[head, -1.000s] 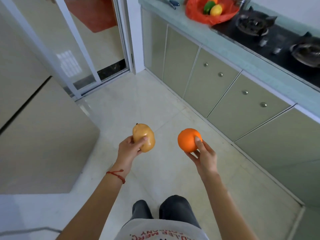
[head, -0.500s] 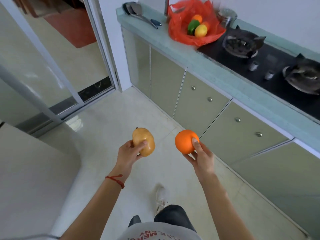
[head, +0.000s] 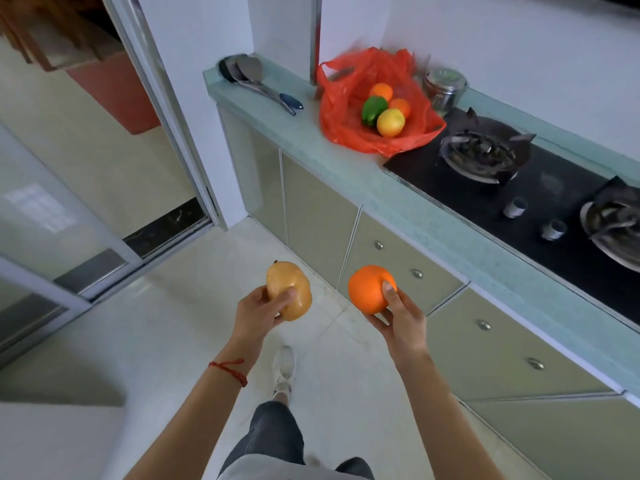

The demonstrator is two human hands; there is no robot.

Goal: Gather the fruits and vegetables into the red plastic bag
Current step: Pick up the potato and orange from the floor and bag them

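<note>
Orange fruit (head: 370, 288) gripped in right hand (head: 401, 317); yellow-brown fruit (head: 289, 289) in left hand's (head: 258, 315) grip.

pale tiled floor (head: 180, 327); green cabinets (head: 318, 216); white wall (head: 519, 43)

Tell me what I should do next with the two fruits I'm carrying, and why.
Probably keep walking to the counter and bring both hands over the red plastic bag. The left hand grips a yellowish pear and the right hand grips an orange, both well short of the bag, which lies open with other produce already inside.
</note>
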